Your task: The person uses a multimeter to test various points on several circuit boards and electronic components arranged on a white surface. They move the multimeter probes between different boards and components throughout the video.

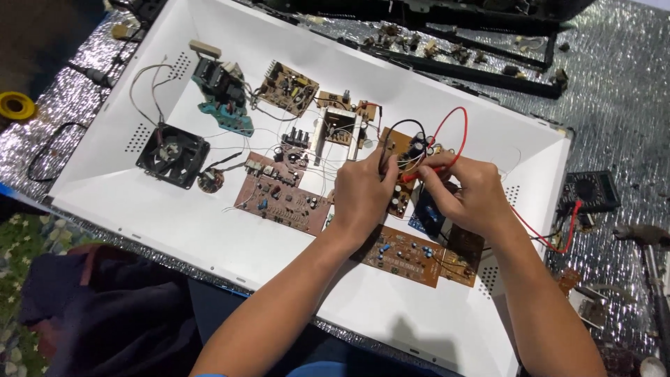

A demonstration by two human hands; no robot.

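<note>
A white open casing lies on the bench with several brown circuit boards inside. My left hand grips a black test probe whose tip points down onto a small brown circuit board. My right hand pinches a red test probe beside it, over the same board. A black lead and a red lead loop up from the probes. The red lead runs right to a black multimeter.
A black fan and a teal-framed transformer sit in the casing's left half. A long brown board lies mid-casing, another under my wrists. Silver foil mat, hammer, yellow tape roll and black frame parts surround it.
</note>
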